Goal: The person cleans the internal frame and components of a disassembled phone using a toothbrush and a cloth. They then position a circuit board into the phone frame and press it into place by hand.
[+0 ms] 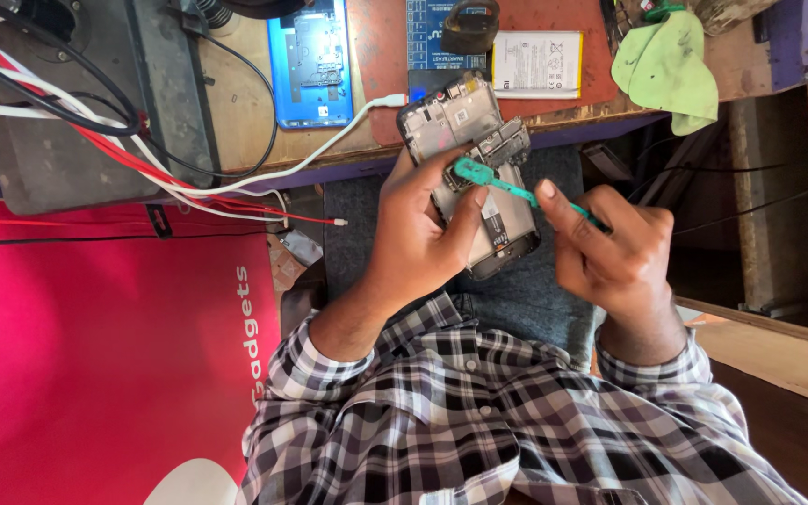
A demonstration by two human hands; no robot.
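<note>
Left hand gripping opened phone, right hand holding green tool

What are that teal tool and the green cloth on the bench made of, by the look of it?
The teal tool, held in the right hand, looks like thin matte plastic: uniform colour, no metallic glint. The green cloth seems a soft woven or microfibre fabric: it lies in loose folds and droops over the bench edge.

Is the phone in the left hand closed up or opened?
Opened: the phone in the left hand shows bare internal boards, with the back cover off.
</note>
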